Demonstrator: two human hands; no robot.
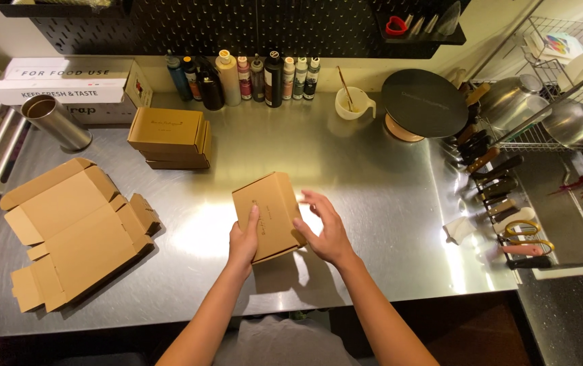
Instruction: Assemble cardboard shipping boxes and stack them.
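A small closed brown cardboard box (271, 203) is tilted up above the steel counter (372, 203) in the middle of the view. My left hand (244, 240) grips its left side, thumb on the top face. My right hand (325, 227) presses against its right side with fingers spread. Several flat unfolded cardboard blanks (78, 230) lie to the left. A stack of closed brown boxes (169, 135) stands behind, left of centre.
Bottles (251, 78) line the back wall beside a white cup (354, 103) and a black round turntable (423, 103). A steel tumbler (54, 120) and wrap cartons (68, 85) are at back left. Knives (494, 183) and scissors (528, 237) lie on the right, near a dish rack (549, 102).
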